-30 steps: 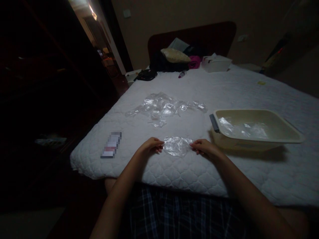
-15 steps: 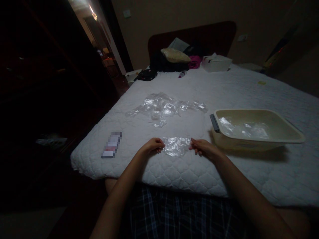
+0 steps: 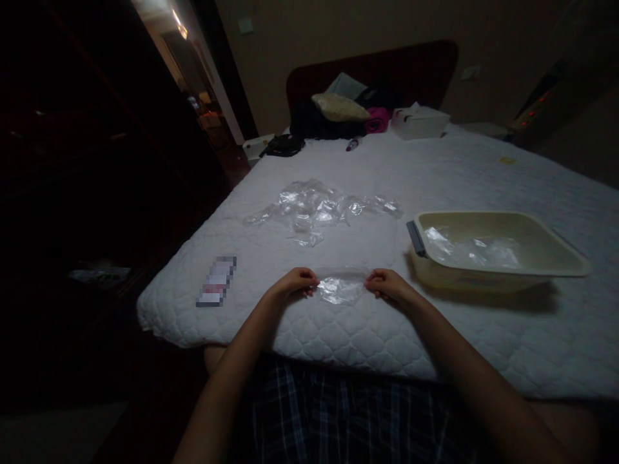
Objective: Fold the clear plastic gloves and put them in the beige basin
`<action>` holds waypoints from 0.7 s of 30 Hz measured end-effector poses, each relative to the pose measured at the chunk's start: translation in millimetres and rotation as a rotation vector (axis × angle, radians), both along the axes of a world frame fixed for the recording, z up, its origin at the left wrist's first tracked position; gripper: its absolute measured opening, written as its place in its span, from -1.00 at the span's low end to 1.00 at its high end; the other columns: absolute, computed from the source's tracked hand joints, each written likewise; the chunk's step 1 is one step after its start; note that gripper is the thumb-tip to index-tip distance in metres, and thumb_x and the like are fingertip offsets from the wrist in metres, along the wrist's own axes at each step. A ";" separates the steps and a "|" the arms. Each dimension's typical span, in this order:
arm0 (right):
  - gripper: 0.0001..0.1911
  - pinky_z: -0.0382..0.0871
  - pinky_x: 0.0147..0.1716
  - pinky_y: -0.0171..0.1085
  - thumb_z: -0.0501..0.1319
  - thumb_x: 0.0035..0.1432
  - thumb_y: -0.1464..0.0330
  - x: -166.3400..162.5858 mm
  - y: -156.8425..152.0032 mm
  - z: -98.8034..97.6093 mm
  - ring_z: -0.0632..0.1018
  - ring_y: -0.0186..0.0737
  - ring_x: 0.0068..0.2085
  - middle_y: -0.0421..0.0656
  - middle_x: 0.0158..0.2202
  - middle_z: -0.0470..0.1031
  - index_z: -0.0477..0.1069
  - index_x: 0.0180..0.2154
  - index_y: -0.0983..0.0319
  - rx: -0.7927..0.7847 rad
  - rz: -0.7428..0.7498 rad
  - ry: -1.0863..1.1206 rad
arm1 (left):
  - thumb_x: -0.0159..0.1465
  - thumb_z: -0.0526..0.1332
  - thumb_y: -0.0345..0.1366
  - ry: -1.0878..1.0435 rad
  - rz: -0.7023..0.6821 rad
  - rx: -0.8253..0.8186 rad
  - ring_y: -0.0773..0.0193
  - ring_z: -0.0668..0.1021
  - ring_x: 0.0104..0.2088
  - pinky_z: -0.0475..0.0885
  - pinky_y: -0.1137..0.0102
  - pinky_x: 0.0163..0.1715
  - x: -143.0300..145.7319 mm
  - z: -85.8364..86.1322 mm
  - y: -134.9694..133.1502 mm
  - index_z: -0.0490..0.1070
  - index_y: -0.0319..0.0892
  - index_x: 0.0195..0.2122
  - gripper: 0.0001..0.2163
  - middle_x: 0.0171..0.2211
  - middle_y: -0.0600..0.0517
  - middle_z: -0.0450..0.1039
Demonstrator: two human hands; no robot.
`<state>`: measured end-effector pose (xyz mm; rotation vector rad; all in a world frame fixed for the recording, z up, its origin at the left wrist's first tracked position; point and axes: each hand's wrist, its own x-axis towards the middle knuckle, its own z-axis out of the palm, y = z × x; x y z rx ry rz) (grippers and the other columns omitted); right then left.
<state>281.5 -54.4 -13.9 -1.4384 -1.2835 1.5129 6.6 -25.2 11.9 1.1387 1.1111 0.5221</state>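
Small clear crinkled plastic bag (image 3: 341, 285): pinched at left edge by left hand (image 3: 293, 284), at right edge by right hand (image 3: 389, 286), fingers clenched on it, held flat on white quilted bed (image 3: 367, 335). Beige plastic tub (image 3: 498, 274) near right hand; heap of clear plastic bags (image 3: 319, 207) beyond.

Two bare forearms show in the lower half of the frame, ending in a left hand (image 3: 294, 283) and a right hand (image 3: 391, 287), wrists and fingers uncovered. Between them, at bottom centre, dark checked cloth (image 3: 348, 412) crossed by thin pale lines covers the lap.
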 end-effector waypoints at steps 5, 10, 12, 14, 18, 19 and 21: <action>-0.73 -0.04 -0.76 -0.46 0.28 -0.19 0.24 3.0 -0.8 -2.8 0.29 -0.47 -0.68 -0.31 -0.67 0.29 0.30 -0.45 0.26 0.009 0.031 0.021 | -0.09 0.35 -0.25 -0.043 -0.013 0.001 0.47 0.39 -0.67 0.22 0.55 -0.69 -3.5 -3.8 -0.1 0.32 -0.26 -0.39 -0.70 -0.60 0.10 0.34; -0.72 0.09 -0.70 -0.44 0.29 -0.21 0.25 -0.8 -4.9 2.5 0.33 -0.45 -0.63 -0.29 -0.59 0.32 0.30 -0.46 0.26 0.096 0.001 0.035 | -0.10 0.33 -0.31 -0.069 0.009 0.096 0.49 0.38 -0.68 0.18 0.58 -0.73 -4.7 -11.0 -1.7 0.33 -0.23 -0.34 -0.70 -0.54 0.10 0.35; -0.75 0.16 -0.64 -0.41 0.28 -0.20 0.26 -2.5 -6.9 3.9 0.33 -0.43 -0.60 -0.28 -0.59 0.32 0.30 -0.49 0.27 0.140 -0.010 0.016 | -0.10 0.33 -0.31 -0.057 0.026 0.117 0.49 0.38 -0.68 0.17 0.59 -0.74 -4.2 -13.9 -2.5 0.32 -0.24 -0.38 -0.73 -0.55 0.11 0.35; -0.79 0.19 -0.59 -0.40 0.26 -0.18 0.28 -3.1 -8.4 3.5 0.33 -0.42 -0.58 -0.29 -0.61 0.30 0.31 -0.51 0.26 0.177 -0.011 -0.019 | -0.10 0.32 -0.30 -0.033 0.058 0.129 0.49 0.37 -0.70 0.15 0.58 -0.75 -3.3 -17.3 -2.9 0.30 -0.23 -0.41 -0.74 -0.60 0.13 0.33; -0.80 0.21 -0.55 -0.39 0.25 -0.15 0.30 -1.7 -8.2 -1.9 0.36 -0.38 -0.52 -0.25 -0.55 0.36 0.34 -0.44 0.27 0.279 -0.010 -0.075 | -0.09 0.31 -0.26 -0.047 0.091 0.176 0.49 0.34 -0.72 0.13 0.58 -0.75 -1.1 -25.0 -4.5 0.30 -0.24 -0.42 -0.74 -0.64 0.16 0.29; -0.78 0.23 -0.53 -0.38 0.25 -0.15 0.30 -1.3 -7.7 -3.2 0.38 -0.36 -0.50 -0.24 -0.52 0.38 0.35 -0.40 0.27 0.308 -0.019 -0.082 | -0.09 0.31 -0.26 -0.061 0.095 0.196 0.50 0.33 -0.72 0.14 0.58 -0.75 -0.6 -26.3 -5.3 0.30 -0.24 -0.42 -0.74 -0.64 0.17 0.28; -0.74 0.26 -0.48 -0.35 0.25 -0.15 0.31 -0.8 -6.9 -5.0 0.41 -0.32 -0.46 -0.21 -0.48 0.41 0.36 -0.35 0.28 0.361 -0.022 -0.095 | -0.09 0.31 -0.25 -0.080 0.109 0.245 0.52 0.31 -0.71 0.15 0.57 -0.74 0.3 -27.6 -7.3 0.30 -0.24 -0.42 -0.74 -0.62 0.17 0.28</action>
